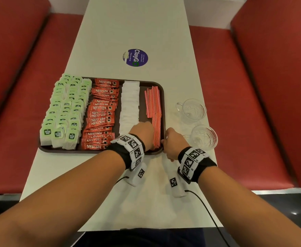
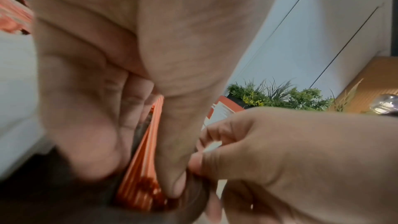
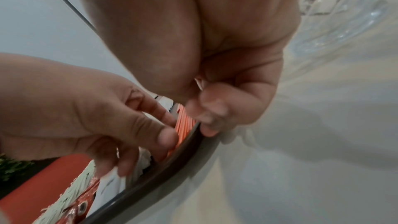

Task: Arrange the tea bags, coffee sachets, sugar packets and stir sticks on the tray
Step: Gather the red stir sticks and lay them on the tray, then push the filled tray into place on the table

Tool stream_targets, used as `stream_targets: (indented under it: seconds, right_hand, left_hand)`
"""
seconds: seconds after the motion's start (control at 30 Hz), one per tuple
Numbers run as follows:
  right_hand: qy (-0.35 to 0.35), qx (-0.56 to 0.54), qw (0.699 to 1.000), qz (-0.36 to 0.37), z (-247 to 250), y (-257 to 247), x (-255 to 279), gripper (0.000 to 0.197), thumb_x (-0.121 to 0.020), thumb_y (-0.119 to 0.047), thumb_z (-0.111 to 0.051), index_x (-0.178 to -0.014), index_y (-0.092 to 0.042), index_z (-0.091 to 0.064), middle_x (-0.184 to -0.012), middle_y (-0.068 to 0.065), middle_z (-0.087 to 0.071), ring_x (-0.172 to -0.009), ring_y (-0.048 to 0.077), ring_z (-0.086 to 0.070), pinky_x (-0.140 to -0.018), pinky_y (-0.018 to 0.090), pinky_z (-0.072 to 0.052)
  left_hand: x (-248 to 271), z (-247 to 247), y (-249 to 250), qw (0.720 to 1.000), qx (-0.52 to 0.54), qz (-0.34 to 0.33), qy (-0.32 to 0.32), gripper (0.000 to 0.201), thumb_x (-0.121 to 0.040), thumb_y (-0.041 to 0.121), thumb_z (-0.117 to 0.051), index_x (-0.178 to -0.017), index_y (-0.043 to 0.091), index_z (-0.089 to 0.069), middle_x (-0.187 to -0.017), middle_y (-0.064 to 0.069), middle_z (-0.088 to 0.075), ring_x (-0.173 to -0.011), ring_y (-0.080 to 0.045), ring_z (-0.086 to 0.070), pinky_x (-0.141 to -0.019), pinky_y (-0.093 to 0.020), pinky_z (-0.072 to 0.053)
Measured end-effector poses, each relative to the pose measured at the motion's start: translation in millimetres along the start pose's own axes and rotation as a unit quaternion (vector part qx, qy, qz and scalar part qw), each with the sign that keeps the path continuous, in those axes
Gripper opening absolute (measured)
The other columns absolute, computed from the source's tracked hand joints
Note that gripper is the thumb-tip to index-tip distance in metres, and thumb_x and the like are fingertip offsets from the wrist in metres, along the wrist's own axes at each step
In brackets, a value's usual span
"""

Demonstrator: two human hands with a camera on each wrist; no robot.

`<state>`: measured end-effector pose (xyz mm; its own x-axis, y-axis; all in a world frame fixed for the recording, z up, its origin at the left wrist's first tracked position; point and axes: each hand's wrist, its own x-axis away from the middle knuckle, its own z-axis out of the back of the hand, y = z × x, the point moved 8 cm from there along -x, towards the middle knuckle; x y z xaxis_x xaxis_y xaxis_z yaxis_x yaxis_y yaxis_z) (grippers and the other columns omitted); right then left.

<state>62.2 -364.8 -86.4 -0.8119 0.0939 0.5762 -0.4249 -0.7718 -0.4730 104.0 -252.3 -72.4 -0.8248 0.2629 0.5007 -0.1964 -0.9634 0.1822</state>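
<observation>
Brown tray [image 1: 161, 86] set at the table's [image 1: 128, 29] left edge, filled in rows: tea bags [image 1: 64, 111], coffee sachets [image 1: 101, 114], sugar packets [image 1: 129, 104], stir sticks [image 1: 153, 102] along its right edge. The near stir sticks are pinched by the left hand [image 1: 142, 130]. The tray's near-right rim is gripped by the curled fingers of the right hand [image 1: 173, 141].

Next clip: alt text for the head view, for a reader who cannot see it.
A person's left hand touches red stir sticks on a brown tray also holding tea bags, Nescafe sachets and white sugar packets; the right hand grips the tray's rim. Two glass cups stand to its right.
</observation>
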Motion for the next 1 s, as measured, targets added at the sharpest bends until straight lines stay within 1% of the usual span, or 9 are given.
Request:
stream_targets:
  seconds: [0.17, 0.27, 0.37, 0.5, 0.63, 0.7, 0.77, 0.87, 1.0]
  right_hand:
    - [-0.001, 0.032, 0.999, -0.008, -0.5, -1.0, -0.5, 0.011, -0.100, -0.012, -0.048, -0.109, -0.009, -0.043, -0.094, 0.016, -0.061, -0.064, 0.031, -0.066, -0.047, 0.038, -0.058]
    - [0.019, 0.035, 0.999, 0.013, 3.0, -6.6, 2.4, 0.021, -0.100, -0.022, -0.051, -0.114, -0.009, -0.043, -0.098, 0.013, -0.062, -0.075, 0.030, -0.067, -0.063, 0.042, -0.060]
    - [0.049, 0.043, 0.996, 0.059, 5.7, -16.7, 7.1, 0.039, -0.094, -0.026, -0.060, -0.123, -0.008, -0.041, -0.107, 0.011, -0.061, -0.088, 0.027, -0.062, -0.077, 0.039, -0.055]
    - [0.056, 0.106, 0.989, 0.092, 1.1, -27.5, 14.1, 0.075, -0.086, -0.037, -0.069, -0.142, -0.005, -0.032, -0.133, 0.018, -0.047, -0.113, 0.031, -0.055, -0.094, 0.040, -0.051]
    - [0.021, 0.182, 0.979, 0.087, -8.5, -35.2, 21.1, 0.114, -0.080, -0.047, -0.077, -0.156, -0.001, -0.006, -0.162, 0.023, -0.004, -0.146, 0.036, -0.026, -0.117, 0.040, -0.032]
    - [-0.001, 0.199, 0.978, 0.069, -14.7, -37.0, 20.4, 0.125, -0.076, -0.048, -0.081, -0.156, 0.000, 0.002, -0.163, 0.023, 0.007, -0.151, 0.036, -0.012, -0.122, 0.041, -0.024]
    - [-0.017, 0.216, 0.975, 0.051, -21.3, -36.8, 17.3, 0.127, -0.077, -0.047, -0.081, -0.155, 0.002, 0.006, -0.163, 0.023, 0.011, -0.152, 0.035, -0.007, -0.123, 0.040, -0.020]
    - [-0.020, 0.245, 0.969, 0.040, -27.8, -37.1, 14.6, 0.122, -0.082, -0.046, -0.077, -0.153, 0.007, 0.008, -0.162, 0.026, 0.013, -0.152, 0.036, -0.003, -0.124, 0.040, -0.017]
    - [-0.017, 0.263, 0.964, 0.035, -23.7, -41.8, 4.1, 0.120, -0.083, -0.047, -0.075, -0.153, 0.008, 0.006, -0.161, 0.029, 0.012, -0.152, 0.038, -0.004, -0.123, 0.040, -0.017]
  left_hand:
    - [2.3, 6.0, 6.2, 1.000, 0.000, -0.018, 0.015, 0.035, -0.084, 0.024, -0.077, -0.109, 0.004, -0.061, -0.106, -0.012, -0.067, -0.094, -0.027, -0.066, -0.073, -0.029, -0.049]
    - [6.2, 26.9, -7.0, 0.997, 0.040, -0.038, 0.045, 0.042, -0.081, 0.032, -0.079, -0.113, 0.009, -0.062, -0.103, -0.007, -0.067, -0.090, -0.022, -0.065, -0.077, -0.031, -0.055]
    - [18.6, 59.2, -48.4, 0.982, 0.150, -0.052, 0.101, 0.060, -0.078, 0.038, -0.081, -0.129, 0.021, -0.053, -0.106, 0.005, -0.065, -0.095, -0.015, -0.060, -0.083, -0.031, -0.050]
    - [41.6, 79.3, -143.3, 0.979, 0.084, -0.009, 0.185, 0.105, -0.059, 0.054, -0.089, -0.146, 0.027, -0.036, -0.145, -0.002, -0.044, -0.134, -0.024, -0.040, -0.111, -0.046, -0.039]
    - [72.4, 43.9, -253.2, 0.982, 0.053, 0.123, 0.130, 0.158, -0.035, 0.070, -0.089, -0.157, 0.016, -0.004, -0.164, -0.014, -0.008, -0.150, -0.033, -0.010, -0.122, -0.048, -0.019]
    - [89.1, 22.9, -284.8, 0.982, 0.075, 0.149, 0.087, 0.165, -0.034, 0.067, -0.091, -0.157, 0.015, 0.005, -0.165, -0.013, 0.003, -0.152, -0.031, 0.002, -0.124, -0.045, -0.009]
    - [100.6, 6.7, -299.1, 0.978, 0.132, 0.151, 0.058, 0.157, -0.044, 0.054, -0.095, -0.157, 0.013, 0.006, -0.165, -0.013, -0.007, -0.152, -0.031, -0.009, -0.123, -0.042, -0.015]
    - [104.8, -2.9, -315.7, 0.966, 0.185, 0.170, 0.064, 0.145, -0.052, 0.046, -0.096, -0.156, 0.014, 0.001, -0.151, -0.011, -0.044, -0.132, -0.033, -0.048, -0.106, -0.039, -0.042]
    - [96.2, 3.1, -316.1, 0.965, 0.188, 0.168, 0.071, 0.134, -0.058, 0.044, -0.094, -0.155, 0.014, -0.006, -0.143, -0.013, -0.053, -0.126, -0.035, -0.054, -0.100, -0.038, -0.045]
